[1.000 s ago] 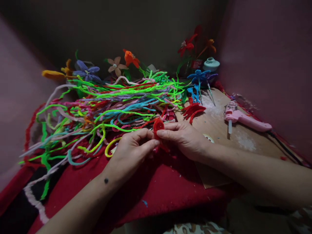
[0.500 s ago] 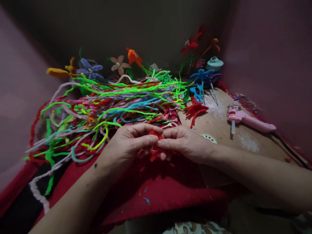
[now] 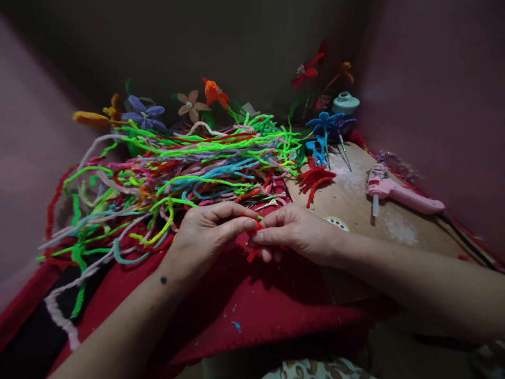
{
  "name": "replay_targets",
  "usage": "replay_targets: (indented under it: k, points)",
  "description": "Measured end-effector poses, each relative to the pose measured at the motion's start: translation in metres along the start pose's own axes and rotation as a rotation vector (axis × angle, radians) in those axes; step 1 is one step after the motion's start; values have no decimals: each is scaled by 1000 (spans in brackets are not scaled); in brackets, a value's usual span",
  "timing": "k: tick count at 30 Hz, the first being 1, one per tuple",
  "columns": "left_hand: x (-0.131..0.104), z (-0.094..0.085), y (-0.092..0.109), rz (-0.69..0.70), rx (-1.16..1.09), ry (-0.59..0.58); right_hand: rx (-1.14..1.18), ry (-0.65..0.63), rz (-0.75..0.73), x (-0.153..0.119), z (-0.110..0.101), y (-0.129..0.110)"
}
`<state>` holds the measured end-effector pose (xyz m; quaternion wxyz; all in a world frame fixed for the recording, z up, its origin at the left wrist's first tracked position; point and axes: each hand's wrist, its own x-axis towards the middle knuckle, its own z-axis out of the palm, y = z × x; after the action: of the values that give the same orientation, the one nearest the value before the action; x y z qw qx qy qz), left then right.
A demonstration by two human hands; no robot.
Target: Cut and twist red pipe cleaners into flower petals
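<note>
Over the front of the red cloth [image 3: 213, 310], my two hands meet fingertip to fingertip around a small piece of red pipe cleaner [image 3: 253, 256]. My right hand [image 3: 298, 231] pinches it between thumb and fingers, with a red end sticking out below. The thumb and forefinger of my left hand [image 3: 209, 229] close on its upper left side. Most of the red piece is hidden by the fingers, so its full shape does not show. A speck of green shows at the fingertips.
Behind my hands lies a large heap of coloured pipe cleaners [image 3: 205, 163]. Red pieces [image 3: 315, 179] lie on the brown board [image 3: 355, 210], near a pink glue gun [image 3: 402, 195] with its cord. Blue [image 3: 326, 123] and orange [image 3: 215, 93] pipe-cleaner flowers stand farther back.
My left fingertips have shifted slightly on the red piece, and less red shows between the hands. A green speck has come into sight there. The rest lies as before.
</note>
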<state>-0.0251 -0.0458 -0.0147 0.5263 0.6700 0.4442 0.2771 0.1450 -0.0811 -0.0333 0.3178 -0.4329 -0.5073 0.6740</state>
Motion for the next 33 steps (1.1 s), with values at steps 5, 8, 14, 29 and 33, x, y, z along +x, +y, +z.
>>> replay_targets:
  k: [5,8,14,29,33]
  points:
    - [-3,3,3,-31,16,-14,-75,16,37,-1,2,-1]
    - [-7,7,4,70,141,72,-46,-5,24,0,2,1]
    - [-9,7,2,252,446,105,17,-37,19,0,3,2]
    - [-10,8,-10,561,737,168,-106,39,37,-2,9,1]
    - [-6,6,-4,255,396,143,-63,70,32,-2,12,-1]
